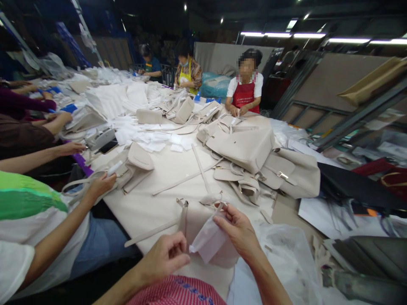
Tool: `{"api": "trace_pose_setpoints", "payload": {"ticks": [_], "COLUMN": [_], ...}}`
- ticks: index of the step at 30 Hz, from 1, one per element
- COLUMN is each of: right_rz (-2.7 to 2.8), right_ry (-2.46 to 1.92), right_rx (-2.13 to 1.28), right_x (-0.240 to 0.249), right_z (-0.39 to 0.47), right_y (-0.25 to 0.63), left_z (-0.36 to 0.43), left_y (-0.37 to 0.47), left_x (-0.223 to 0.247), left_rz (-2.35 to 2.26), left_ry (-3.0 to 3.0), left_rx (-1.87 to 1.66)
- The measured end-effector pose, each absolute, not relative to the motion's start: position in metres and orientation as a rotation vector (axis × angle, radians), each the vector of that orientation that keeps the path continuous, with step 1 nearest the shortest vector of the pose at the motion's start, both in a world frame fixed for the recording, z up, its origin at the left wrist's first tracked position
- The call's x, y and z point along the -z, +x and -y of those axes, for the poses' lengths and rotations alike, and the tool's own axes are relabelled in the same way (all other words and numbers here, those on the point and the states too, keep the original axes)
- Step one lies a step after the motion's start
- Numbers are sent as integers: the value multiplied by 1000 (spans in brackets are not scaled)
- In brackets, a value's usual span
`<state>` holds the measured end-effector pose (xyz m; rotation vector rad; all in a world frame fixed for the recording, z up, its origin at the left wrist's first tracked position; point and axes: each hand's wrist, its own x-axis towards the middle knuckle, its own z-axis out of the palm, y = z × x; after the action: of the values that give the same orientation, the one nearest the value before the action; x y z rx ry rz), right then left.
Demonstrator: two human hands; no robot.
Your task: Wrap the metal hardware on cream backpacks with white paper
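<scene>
A small beige handbag (192,218) stands on the table right in front of me, with metal fittings at its top corner. My right hand (235,226) pinches a thin white sheet of paper (208,241), which hangs down over the bag's near side. Its fingertips are also at the bag's beige handle, and I cannot tell whether they grip that too. Just left of the sheet's lower corner, my left hand (173,252) is curled into a loose fist, with nothing visible in it. The bag's lower front is partly covered by the sheet.
Beige bags (241,146) are piled ahead on the right, near loose straps (187,176). White paper scraps (152,137) lie beyond. A co-worker's hand (103,184) holds a bag on my left. Clear plastic (286,254) lies at my right. Other people work around the table.
</scene>
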<state>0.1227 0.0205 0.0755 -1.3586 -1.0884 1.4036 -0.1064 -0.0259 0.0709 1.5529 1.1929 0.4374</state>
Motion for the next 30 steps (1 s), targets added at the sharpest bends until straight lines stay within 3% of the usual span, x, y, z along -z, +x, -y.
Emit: {"api": "trace_pose_setpoints", "payload": {"ticks": [4,10,17,24,30], "right_rz": [1004,930,899,876,869], "right_ry": [-1291,-1234,-1269,-1278,-1255], "right_rx": [-1542,-1590,-1588,-1622,-1603], "right_x": [-83,-82,-84,-90,-89], "right_z": [-24,-27,-33,-35,-35], "right_y": [123,122,126,126,123], "left_z": [9,21,43,28,26], "left_y": [-105,-81,-95,-84,-79], "left_x": [-87,-46,-33,-42,-31], "left_rz": [-1078,-1149,-962,-1194,-1153], "left_ry": [1590,1672,2315,1684,1792], "left_rx": [-571,-755,-953,-952,-1113]}}
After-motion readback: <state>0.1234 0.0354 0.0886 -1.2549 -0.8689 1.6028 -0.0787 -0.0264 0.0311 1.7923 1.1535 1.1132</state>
